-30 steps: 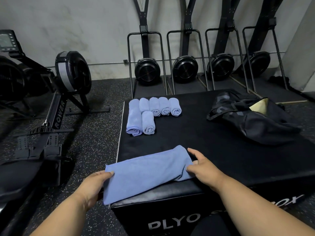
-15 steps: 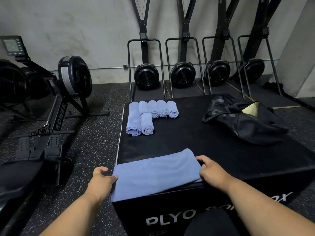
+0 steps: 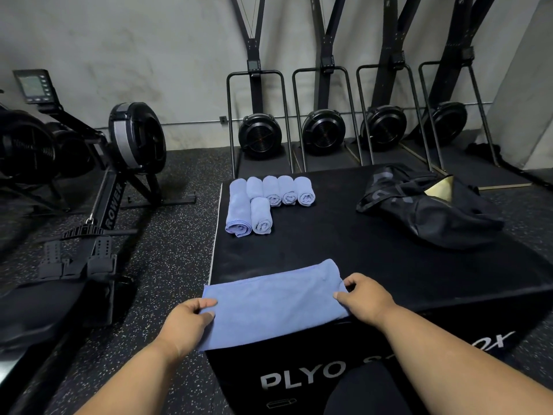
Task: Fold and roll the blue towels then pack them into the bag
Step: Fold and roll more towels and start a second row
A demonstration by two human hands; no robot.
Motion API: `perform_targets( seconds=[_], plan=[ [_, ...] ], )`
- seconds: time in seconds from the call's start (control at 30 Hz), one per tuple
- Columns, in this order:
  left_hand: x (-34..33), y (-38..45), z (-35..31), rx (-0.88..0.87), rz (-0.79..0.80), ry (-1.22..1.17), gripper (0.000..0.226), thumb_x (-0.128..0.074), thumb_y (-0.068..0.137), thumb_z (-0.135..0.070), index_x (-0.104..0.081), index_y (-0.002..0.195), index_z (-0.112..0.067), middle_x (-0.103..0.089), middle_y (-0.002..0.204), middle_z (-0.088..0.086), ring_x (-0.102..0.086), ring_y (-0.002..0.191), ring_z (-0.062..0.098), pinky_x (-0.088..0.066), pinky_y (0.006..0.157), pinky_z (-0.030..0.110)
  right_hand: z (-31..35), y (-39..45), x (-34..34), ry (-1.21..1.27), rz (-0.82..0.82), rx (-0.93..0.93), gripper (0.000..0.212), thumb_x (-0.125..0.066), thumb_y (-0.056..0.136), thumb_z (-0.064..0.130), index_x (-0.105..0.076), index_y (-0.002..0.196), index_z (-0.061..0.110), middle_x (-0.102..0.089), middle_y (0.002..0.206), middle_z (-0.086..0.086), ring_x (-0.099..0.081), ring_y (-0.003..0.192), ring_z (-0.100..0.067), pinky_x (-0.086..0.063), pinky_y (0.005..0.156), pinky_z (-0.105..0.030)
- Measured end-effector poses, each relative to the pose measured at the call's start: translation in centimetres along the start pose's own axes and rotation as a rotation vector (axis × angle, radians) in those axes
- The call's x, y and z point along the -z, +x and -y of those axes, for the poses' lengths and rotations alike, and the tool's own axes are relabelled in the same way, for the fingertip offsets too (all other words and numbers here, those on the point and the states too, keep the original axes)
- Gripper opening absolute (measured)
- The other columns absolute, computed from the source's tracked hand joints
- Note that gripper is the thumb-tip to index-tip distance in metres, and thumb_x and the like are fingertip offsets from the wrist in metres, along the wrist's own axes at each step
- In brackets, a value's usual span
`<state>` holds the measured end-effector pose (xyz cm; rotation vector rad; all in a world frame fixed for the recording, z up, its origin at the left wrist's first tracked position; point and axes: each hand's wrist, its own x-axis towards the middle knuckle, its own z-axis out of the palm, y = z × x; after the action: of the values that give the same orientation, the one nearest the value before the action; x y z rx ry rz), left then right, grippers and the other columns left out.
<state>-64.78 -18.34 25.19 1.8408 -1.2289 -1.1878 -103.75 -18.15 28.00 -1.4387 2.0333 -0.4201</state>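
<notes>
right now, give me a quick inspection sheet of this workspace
surface: black plyo box, top dusty, holds all the job's things
job's things: folded blue towel flat at the near edge, overhanging the front; six rolled towels at the far left; black bag at the far right, open
clutter: nothing seen
hands: left hand pinches the towel's left end; right hand pinches its right end
cables: nothing seen
surroundings: rowing machine on the left, four ski trainers against the wall, speckled rubber floor
</notes>
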Motion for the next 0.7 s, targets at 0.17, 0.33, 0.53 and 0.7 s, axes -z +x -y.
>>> perform_targets(
  seconds=[0.17, 0.33, 0.53, 0.7],
  plan=[
    [0.5, -0.2, 0.1, 0.002, 0.02, -0.001, 0.026, -0.067, 0.095, -0.003, -0.072, 0.114, -0.02, -0.076, 0.111, 0.002, -0.074, 0.098, 0.022, -0.057, 0.085, 0.03, 0.8, 0.8, -0.1, 0.008, 0.03, -0.066, 0.035, -0.064, 0.074, 0.057, -0.056, 0.077, 0.023, -0.067, 0.07, 0.012, -0.064, 0.07, -0.014, -0.051, 0.075, -0.034],
    [0.3, -0.2, -0.1, -0.003, -0.008, -0.027, 0.037, -0.068, 0.092, -0.002, -0.067, 0.124, -0.02, -0.074, 0.113, 0.003, -0.073, 0.099, 0.024, -0.057, 0.085, 0.031, 2.1, 2.0, -0.5, 0.043, 0.016, -0.117, 0.034, -0.056, 0.077, 0.053, -0.052, 0.068, 0.02, -0.061, 0.066, 0.009, -0.059, 0.064, -0.018, -0.047, 0.066, -0.035],
    [0.2, -0.2, -0.8, -0.012, -0.032, -0.027, 0.053, -0.067, 0.089, 0.001, -0.062, 0.137, -0.02, -0.077, 0.108, -0.004, -0.075, 0.094, 0.021, -0.059, 0.089, 0.035, 1.9, 2.7, -0.8, 0.136, -0.032, -0.061, 0.026, -0.064, 0.084, 0.038, -0.052, 0.074, 0.018, -0.059, 0.071, 0.004, -0.054, 0.065, -0.018, -0.048, 0.064, -0.036],
    [-1.0, -1.6, -2.3, -0.106, -0.064, -0.075, 0.054, -0.072, 0.088, 0.001, -0.061, 0.135, -0.025, -0.079, 0.09, -0.006, -0.073, 0.075, 0.011, -0.059, 0.079, 0.022, 3.1, 3.9, 1.0, 0.23, -0.248, 0.083, 0.017, -0.069, 0.084, 0.022, -0.054, 0.077, 0.018, -0.058, 0.066, 0.007, -0.052, 0.062, -0.017, -0.042, 0.059, -0.034]
  ],
)
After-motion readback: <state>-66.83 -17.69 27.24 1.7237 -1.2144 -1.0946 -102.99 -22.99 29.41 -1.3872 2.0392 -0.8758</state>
